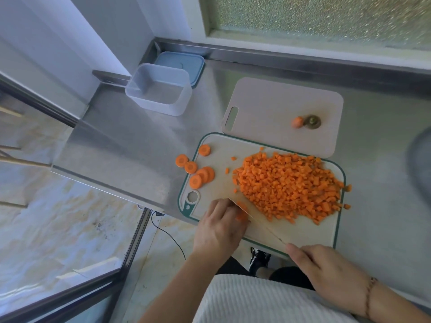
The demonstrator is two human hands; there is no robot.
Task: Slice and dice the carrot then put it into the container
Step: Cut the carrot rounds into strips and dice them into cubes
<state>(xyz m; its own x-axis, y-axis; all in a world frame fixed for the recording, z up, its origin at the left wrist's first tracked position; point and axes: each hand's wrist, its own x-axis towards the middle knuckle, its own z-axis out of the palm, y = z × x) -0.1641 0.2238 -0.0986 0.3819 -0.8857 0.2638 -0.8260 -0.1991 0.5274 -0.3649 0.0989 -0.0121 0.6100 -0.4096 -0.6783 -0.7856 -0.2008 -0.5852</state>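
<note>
A wide heap of small orange carrot dice (289, 187) covers most of the beige cutting board with a green rim (303, 231), lying just beyond and to the right of both hands. The left hand (219, 229) has its fingers curled down over a small carrot piece (241, 212) at the board's near left corner, touching the flat of the pale-bladed knife (258, 220). The right hand (326, 266) grips the knife's handle at the board's near edge — the handle itself is hidden inside the fist. Several round carrot slices (198, 171) lie at the board's left edge, some on the steel counter (130, 145). The clear plastic container (161, 89) stands well apart at the counter's far left, with a blue lid (186, 61) behind it.
</note>
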